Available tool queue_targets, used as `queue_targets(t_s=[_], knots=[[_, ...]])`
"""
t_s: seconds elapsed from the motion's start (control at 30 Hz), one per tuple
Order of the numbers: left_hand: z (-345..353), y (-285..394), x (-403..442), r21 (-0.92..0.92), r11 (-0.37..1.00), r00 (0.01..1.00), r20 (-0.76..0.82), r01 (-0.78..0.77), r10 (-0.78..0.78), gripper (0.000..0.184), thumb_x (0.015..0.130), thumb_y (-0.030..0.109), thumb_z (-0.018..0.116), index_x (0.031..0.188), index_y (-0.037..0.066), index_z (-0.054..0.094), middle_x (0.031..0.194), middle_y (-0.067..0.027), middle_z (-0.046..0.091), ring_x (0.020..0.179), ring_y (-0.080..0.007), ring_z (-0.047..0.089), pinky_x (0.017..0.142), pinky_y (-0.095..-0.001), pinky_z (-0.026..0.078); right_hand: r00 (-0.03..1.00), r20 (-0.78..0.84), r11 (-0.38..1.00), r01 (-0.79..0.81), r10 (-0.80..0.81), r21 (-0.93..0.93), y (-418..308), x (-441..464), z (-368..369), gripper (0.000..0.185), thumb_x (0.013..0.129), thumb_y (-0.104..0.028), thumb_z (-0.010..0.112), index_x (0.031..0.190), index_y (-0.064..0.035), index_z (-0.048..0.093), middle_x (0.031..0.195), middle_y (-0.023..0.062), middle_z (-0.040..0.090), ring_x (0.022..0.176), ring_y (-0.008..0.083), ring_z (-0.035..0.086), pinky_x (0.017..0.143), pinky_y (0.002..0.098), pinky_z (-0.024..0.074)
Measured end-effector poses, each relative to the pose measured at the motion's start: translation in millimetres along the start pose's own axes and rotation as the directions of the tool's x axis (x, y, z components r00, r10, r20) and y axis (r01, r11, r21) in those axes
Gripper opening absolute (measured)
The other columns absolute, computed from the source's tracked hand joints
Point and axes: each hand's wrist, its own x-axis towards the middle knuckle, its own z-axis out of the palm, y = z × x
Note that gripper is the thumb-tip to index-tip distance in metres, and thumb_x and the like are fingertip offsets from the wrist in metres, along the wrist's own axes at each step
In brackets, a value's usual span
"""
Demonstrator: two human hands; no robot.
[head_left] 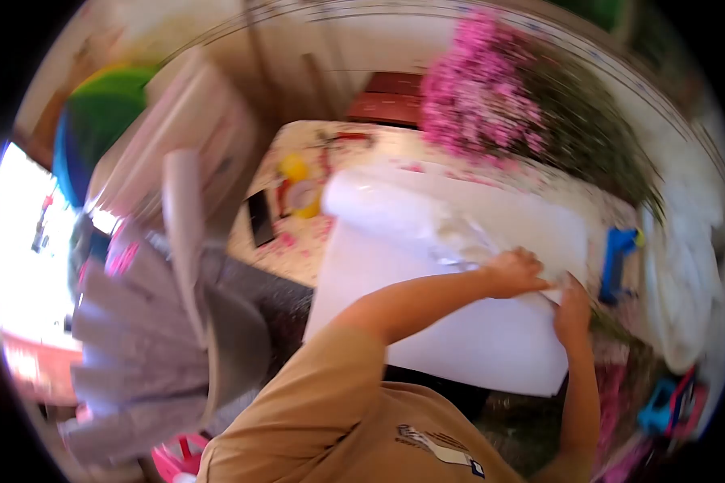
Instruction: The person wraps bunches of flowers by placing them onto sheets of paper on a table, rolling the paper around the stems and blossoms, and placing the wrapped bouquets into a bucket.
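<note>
A white wrapped bundle (387, 205) lies diagonally across large white sheets (427, 330) on the table. My left hand (514, 274) is at the bundle's narrow lower right end, its fingers bent and partly blurred. Close beside it, my right hand (572, 310) is closed at the tip of that end, near the right edge of the sheets. What my fingers pinch is too small and smeared to make out. A blue tape dispenser (616, 266) rests just right of my right hand.
Pink flowers (483, 88) with long green stems lie along the table's back. A black phone (260, 218) and yellow tape rolls (302, 198) are at the left. Grey wrapped bunches (137, 346) stand left of the table. White plastic (685, 274) hangs at the right.
</note>
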Motion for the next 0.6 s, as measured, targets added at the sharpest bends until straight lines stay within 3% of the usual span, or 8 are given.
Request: queue_targets(t_s=[0.03, 0.1, 0.2, 0.23, 0.3, 0.37, 0.43, 0.6], knots=[[11, 5, -7, 0.012, 1.000, 0.994, -0.103, -0.026, 0.027, 0.055, 0.097, 0.022, 0.053, 0.151, 0.030, 0.047, 0.117, -0.0134, 0.064, 0.112, -0.0321, 0.061, 0.092, -0.0476, 0.049, 0.994, 0.042, 0.991, 0.096, -0.100, 0.092, -2, -4, -19, 0.072, 0.077, -0.019, 0.082, 0.138, 0.0049, 0.051, 0.138, 0.0273, 0.057, 0.128, 0.0460, 0.053, 0.110, 0.0506, 0.0410], [15, 22, -19, 0.095, 0.995, 0.991, -0.131, -0.020, 0.032, 0.061, 0.096, 0.022, 0.053, 0.155, 0.032, 0.042, 0.135, -0.0174, 0.057, 0.121, -0.0344, 0.056, 0.098, -0.0489, 0.045, 0.938, 0.346, 0.973, -0.057, -0.025, 0.224, -5, 3, -47, 0.100, 0.068, -0.030, 0.090, 0.149, 0.0023, 0.042, 0.139, 0.0278, 0.056, 0.128, 0.0444, 0.054, 0.110, 0.0472, 0.0422], [-2, 51, -33, 0.249, 0.969, 0.996, -0.087, 0.014, 0.008, 0.070, 0.094, 0.021, 0.054, 0.160, 0.033, 0.035, 0.150, -0.0186, 0.049, 0.123, -0.0364, 0.055, 0.097, -0.0493, 0.045, 0.786, 0.598, 0.930, -0.323, 0.160, 0.177, 11, 18, -60, 0.095, 0.057, -0.034, 0.096, 0.133, 0.0011, 0.053, 0.121, 0.0232, 0.063, 0.115, 0.0411, 0.060, 0.097, 0.0453, 0.0499], [-2, 64, -39, 0.268, 0.963, 0.992, -0.124, 0.017, 0.017, 0.073, 0.090, 0.022, 0.059, 0.159, 0.033, 0.038, 0.149, -0.0173, 0.049, 0.125, -0.0368, 0.053, 0.098, -0.0496, 0.043, 0.856, 0.517, 0.986, -0.095, 0.012, 0.134, 11, 14, -57, 0.087, 0.056, -0.034, 0.095, 0.125, 0.0019, 0.057, 0.110, 0.0214, 0.065, 0.107, 0.0402, 0.063, 0.093, 0.0462, 0.0516], [-10, 89, -54, 0.195, 0.981, 0.995, -0.098, 0.002, 0.018, 0.075, 0.087, 0.024, 0.063, 0.158, 0.027, 0.039, 0.150, -0.0168, 0.049, 0.126, -0.0356, 0.053, 0.100, -0.0500, 0.041, 0.849, 0.526, 0.998, -0.057, 0.048, 0.001, -4, 8, -51, 0.078, 0.057, -0.034, 0.094, 0.117, 0.0023, 0.059, 0.109, 0.0208, 0.066, 0.106, 0.0390, 0.065, 0.092, 0.0472, 0.0513], [-14, 105, -51, 0.146, 0.989, 0.999, -0.047, 0.015, -0.009, 0.078, 0.085, 0.025, 0.067, 0.158, 0.022, 0.040, 0.150, -0.0164, 0.049, 0.127, -0.0345, 0.052, 0.102, -0.0503, 0.040, 0.826, 0.554, 0.994, -0.107, 0.103, -0.025, -10, 2, -51, 0.074, 0.058, -0.033, 0.094, 0.114, 0.0019, 0.060, 0.110, 0.0207, 0.066, 0.107, 0.0389, 0.064, 0.093, 0.0474, 0.0512], [-23, 117, -40, -0.022, 0.968, 0.964, -0.086, 0.250, -0.251, 0.083, 0.077, 0.025, 0.077, 0.152, 0.008, 0.045, 0.147, -0.0142, 0.052, 0.128, -0.0319, 0.050, 0.105, -0.0506, 0.036, 0.820, 0.551, 0.986, -0.161, 0.152, -0.033, -18, -6, -59, 0.063, 0.060, -0.028, 0.091, 0.107, 0.0000, 0.060, 0.107, 0.0186, 0.068, 0.107, 0.0373, 0.065, 0.092, 0.0478, 0.0510], [-22, 108, 32, 0.090, 0.964, 0.968, 0.014, 0.250, -0.252, 0.080, 0.064, 0.026, 0.088, 0.134, 0.005, 0.055, 0.134, -0.0146, 0.061, 0.126, -0.0295, 0.055, 0.107, -0.0509, 0.038, 0.862, 0.482, 0.986, -0.166, 0.157, -0.025, -17, -34, -56, 0.051, 0.064, -0.022, 0.085, 0.105, -0.0024, 0.062, 0.101, 0.0178, 0.071, 0.100, 0.0359, 0.069, 0.093, 0.0463, 0.0500]])
